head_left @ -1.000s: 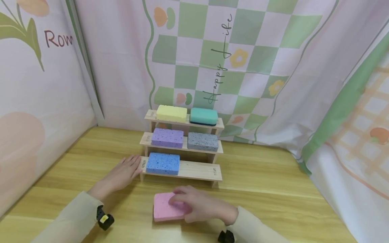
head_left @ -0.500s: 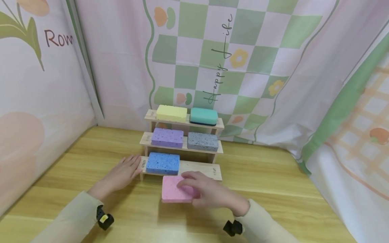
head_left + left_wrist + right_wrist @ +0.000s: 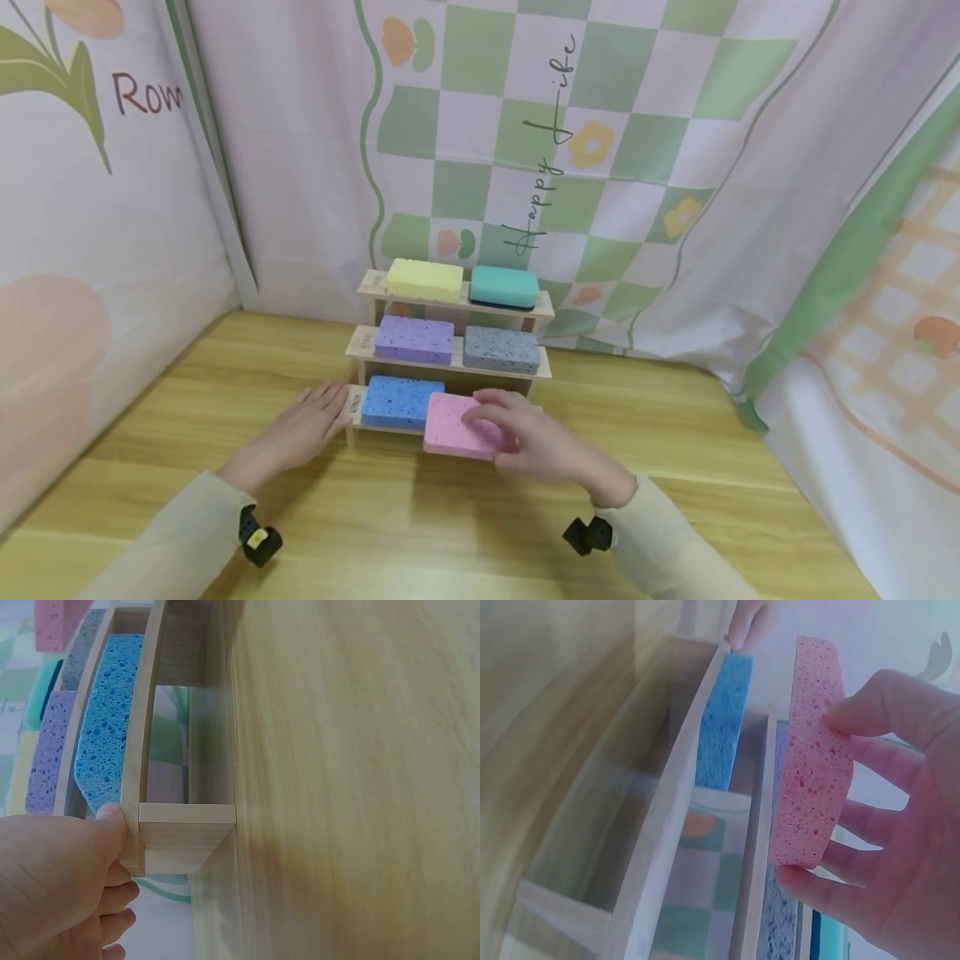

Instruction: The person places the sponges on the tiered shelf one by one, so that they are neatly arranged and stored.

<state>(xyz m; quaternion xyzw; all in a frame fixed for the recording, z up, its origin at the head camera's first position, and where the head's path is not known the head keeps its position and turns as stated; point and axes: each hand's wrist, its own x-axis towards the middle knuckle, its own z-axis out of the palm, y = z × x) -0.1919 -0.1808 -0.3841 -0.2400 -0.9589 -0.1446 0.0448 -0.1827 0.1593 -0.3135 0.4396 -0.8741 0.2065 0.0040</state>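
My right hand point(image 3: 536, 433) grips a pink sponge point(image 3: 452, 425), its thumb and fingers spread along the sponge's edges. The sponge is raised in front of the bottom tier's right half, and in the head view it overlaps the right end of the blue sponge point(image 3: 397, 402). That blue sponge lies on the left of the bottom tier of a three-step wooden rack point(image 3: 135, 750). My left hand point(image 3: 303, 427) holds the rack's left end. In the left wrist view its thumb presses the board beside the blue sponge, with the other fingers bent around the board's end.
A purple sponge point(image 3: 414, 340) and a grey sponge point(image 3: 501, 348) share the middle tier. Above them sit a yellow sponge point(image 3: 424, 280) and a teal sponge point(image 3: 504, 287). The rack stands on a wood-grain table point(image 3: 637, 467), with a checked curtain point(image 3: 465, 125) behind it.
My right hand has lifted the pink sponge off the table and carried it forward and right toward the bottom tier. The left hand has stayed at the rack's end.
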